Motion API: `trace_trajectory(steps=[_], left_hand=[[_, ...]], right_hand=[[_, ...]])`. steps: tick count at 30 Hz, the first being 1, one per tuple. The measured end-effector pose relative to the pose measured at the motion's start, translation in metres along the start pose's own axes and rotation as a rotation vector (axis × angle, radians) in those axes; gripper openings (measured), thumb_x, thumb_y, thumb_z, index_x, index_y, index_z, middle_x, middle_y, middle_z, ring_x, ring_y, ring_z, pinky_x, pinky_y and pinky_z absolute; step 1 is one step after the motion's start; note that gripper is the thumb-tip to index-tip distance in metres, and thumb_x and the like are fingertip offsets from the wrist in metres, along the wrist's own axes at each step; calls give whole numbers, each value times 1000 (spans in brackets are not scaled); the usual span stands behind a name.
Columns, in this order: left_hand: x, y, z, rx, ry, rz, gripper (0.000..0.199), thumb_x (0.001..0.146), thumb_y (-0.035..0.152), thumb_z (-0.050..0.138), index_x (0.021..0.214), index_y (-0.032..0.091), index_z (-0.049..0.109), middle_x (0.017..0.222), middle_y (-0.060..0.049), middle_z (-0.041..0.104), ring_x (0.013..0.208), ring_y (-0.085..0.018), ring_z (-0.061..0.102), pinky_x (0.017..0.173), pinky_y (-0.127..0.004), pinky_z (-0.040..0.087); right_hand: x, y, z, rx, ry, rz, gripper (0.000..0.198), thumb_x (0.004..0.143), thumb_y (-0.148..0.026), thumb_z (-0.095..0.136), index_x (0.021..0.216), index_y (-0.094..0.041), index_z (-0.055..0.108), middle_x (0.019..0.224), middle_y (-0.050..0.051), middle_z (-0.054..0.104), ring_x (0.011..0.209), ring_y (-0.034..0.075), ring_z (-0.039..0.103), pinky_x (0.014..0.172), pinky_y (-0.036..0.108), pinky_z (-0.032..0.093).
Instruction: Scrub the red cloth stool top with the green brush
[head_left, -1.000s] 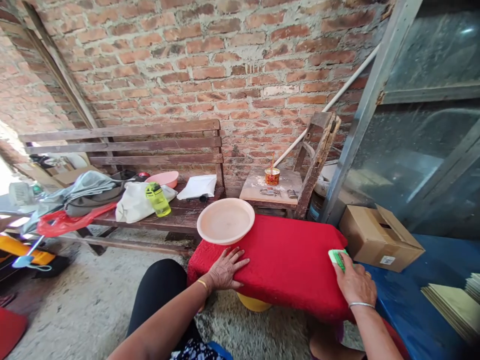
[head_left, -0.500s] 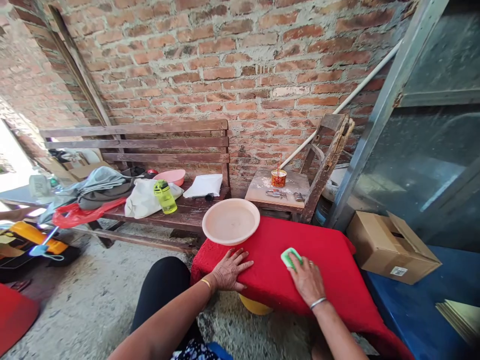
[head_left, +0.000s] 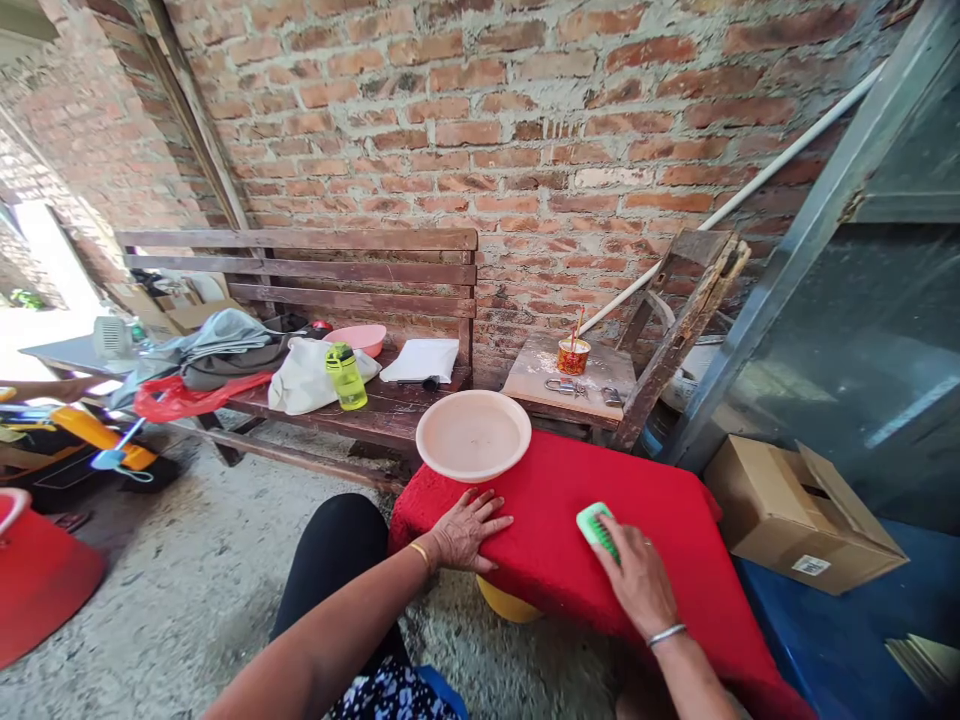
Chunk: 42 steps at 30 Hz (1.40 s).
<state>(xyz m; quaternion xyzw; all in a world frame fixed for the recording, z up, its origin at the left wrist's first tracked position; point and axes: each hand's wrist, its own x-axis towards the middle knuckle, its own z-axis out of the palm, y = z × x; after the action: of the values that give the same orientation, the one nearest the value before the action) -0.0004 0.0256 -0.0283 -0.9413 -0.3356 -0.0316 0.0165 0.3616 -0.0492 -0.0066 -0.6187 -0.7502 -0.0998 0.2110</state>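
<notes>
A red cloth (head_left: 555, 520) is spread over a low table in front of me. My left hand (head_left: 469, 530) lies flat on its near left edge with the fingers spread, holding nothing. My right hand (head_left: 637, 575) is closed around a small green and white scrub brush (head_left: 592, 520), over the middle of the cloth. The brush is tilted so that some green bristles show; whether they touch the cloth I cannot tell. A pale pink basin (head_left: 474, 465) with what looks like water in it stands at the cloth's far left corner, just beyond my left hand.
Behind is a wooden bench (head_left: 367, 425) with a green bottle (head_left: 346, 377), bags and a pink bowl (head_left: 357, 340). A wooden chair (head_left: 536, 370) holds a patterned tub (head_left: 573, 356) and padlocks. At right is a cardboard box (head_left: 795, 515); at left, a red bucket (head_left: 45, 580).
The view has shifted left, so things appear further right. My right hand has tilted the brush, showing more of its bristles. My left hand stays flat on the cloth.
</notes>
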Motion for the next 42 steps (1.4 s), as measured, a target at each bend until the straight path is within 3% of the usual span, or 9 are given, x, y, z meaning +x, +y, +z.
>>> trace_trajectory(steps=[3,6,13,16,24,28,32,39,42], left_hand=[[0,0,-1,2,-7,-5,89,78,66,65,154,34,33,159,-10,35,144,-38,30,117,-59,19],[-1,1,-3,7,-9,-1,89,77,67,65,154,34,33,158,-10,35,145,-39,29,116,-59,20],[2,2,-2,-4,-26,-6,91,77,68,64,155,34,32,159,-11,34,145,-39,28,116,-61,19],[2,3,-3,-3,-23,-1,91,77,69,64,155,34,32,158,-11,34,145,-39,27,116,-61,20],[-1,5,-7,1,3,5,88,79,67,63,155,33,32,158,-11,34,145,-39,28,115,-60,22],[-1,4,-5,14,-7,-2,87,80,65,64,154,32,34,157,-12,36,144,-39,30,116,-59,22],[0,3,-4,23,-21,1,90,78,67,64,155,32,33,158,-12,36,145,-39,29,116,-59,21],[1,5,-5,-34,-20,1,92,77,70,63,154,29,34,158,-13,35,146,-40,26,116,-61,18],[1,6,-9,-42,-15,1,91,78,70,61,154,29,35,158,-13,35,146,-39,26,116,-60,18]], right_hand=[[-12,-38,17,61,27,-188,40,98,-39,43,136,-37,56,122,7,66,104,23,63,89,39,52],[-18,-32,18,-13,16,-165,40,96,-38,46,134,-40,58,122,7,66,101,24,64,88,40,52],[-10,76,-20,-412,-144,435,48,98,-45,36,135,-23,59,88,15,67,75,29,65,66,39,49],[0,87,-23,-428,-131,567,52,98,-48,33,135,-20,57,87,17,67,74,30,65,63,39,48],[36,-53,16,54,-69,-169,39,98,-38,44,134,-32,58,113,9,66,96,23,60,86,37,48],[51,-90,23,33,-96,-255,40,95,-33,51,133,-39,58,112,6,65,96,23,60,85,36,47],[63,-42,16,-145,-170,-35,39,95,-36,50,133,-34,59,104,9,66,90,23,62,79,35,47],[41,88,-8,-325,-146,734,55,97,-51,33,138,-23,55,92,19,65,77,32,64,63,41,45],[42,79,-8,-278,-97,645,56,97,-51,32,138,-21,55,94,21,65,82,33,63,67,44,45]])
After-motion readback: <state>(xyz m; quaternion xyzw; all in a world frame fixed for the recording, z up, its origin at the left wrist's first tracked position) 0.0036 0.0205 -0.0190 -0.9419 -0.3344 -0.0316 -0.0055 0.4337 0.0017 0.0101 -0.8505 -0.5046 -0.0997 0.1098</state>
